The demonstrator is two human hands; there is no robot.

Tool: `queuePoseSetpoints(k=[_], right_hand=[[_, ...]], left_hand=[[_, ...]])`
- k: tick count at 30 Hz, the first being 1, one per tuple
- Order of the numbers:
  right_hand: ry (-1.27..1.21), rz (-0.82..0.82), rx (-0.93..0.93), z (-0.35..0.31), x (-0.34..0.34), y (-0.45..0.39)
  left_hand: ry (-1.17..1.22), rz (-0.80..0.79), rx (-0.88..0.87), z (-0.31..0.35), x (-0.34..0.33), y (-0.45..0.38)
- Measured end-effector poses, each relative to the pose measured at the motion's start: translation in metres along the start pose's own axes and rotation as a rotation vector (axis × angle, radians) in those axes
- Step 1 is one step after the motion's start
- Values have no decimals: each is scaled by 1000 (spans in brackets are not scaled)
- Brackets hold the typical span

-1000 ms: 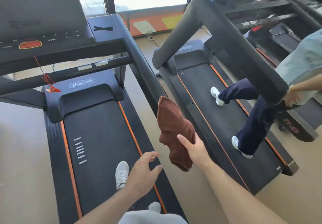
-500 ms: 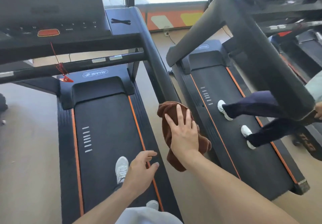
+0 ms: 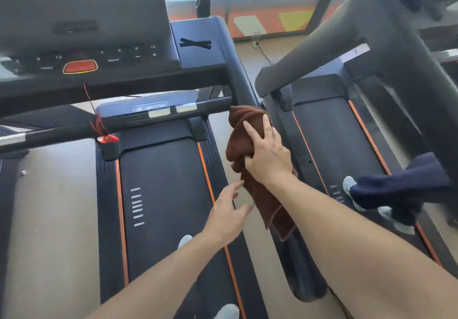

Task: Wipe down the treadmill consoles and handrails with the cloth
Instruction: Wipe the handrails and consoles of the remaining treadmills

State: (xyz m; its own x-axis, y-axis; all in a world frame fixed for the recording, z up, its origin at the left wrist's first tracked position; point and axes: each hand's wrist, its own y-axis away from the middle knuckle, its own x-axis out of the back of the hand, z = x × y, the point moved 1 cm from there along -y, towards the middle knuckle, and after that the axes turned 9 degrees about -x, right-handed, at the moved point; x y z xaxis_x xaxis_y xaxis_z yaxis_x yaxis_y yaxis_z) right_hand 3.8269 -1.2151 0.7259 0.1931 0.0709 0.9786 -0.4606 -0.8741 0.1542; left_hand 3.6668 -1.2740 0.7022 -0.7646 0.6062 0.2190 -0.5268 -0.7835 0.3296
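Note:
A brown cloth (image 3: 241, 130) is draped over the black right handrail (image 3: 239, 80) of the treadmill I stand on. My right hand (image 3: 266, 155) lies on top of the cloth and grips it against the rail, thumb tucked into a fold. The cloth's loose end hangs down below my wrist. My left hand (image 3: 226, 215) hovers open just left of that hanging end, fingers spread, holding nothing. The console (image 3: 99, 56) with its red stop button (image 3: 79, 66) is at the upper left, above a front crossbar (image 3: 138, 118).
A red safety key (image 3: 107, 139) dangles on a cord from the console. The treadmill belt (image 3: 163, 194) runs below me. To the right, another person's legs (image 3: 401, 189) are on the neighbouring treadmill, whose thick handrail (image 3: 409, 58) slants across the upper right.
My right hand has slid the cloth up the handrail toward the console. My left hand has risen and moved right, closer to the cloth's hanging end. The view has shifted forward.

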Motion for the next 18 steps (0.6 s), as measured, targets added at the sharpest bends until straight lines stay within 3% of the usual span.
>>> queuePoseSetpoints(k=[10, 18], right_hand=[[-113, -23, -23, -39, 8, -108], [-321, -91, -17, -36, 16, -129]], left_hand=[[-61, -67, 59, -18, 43, -56], [-76, -121, 41, -21, 63, -74]])
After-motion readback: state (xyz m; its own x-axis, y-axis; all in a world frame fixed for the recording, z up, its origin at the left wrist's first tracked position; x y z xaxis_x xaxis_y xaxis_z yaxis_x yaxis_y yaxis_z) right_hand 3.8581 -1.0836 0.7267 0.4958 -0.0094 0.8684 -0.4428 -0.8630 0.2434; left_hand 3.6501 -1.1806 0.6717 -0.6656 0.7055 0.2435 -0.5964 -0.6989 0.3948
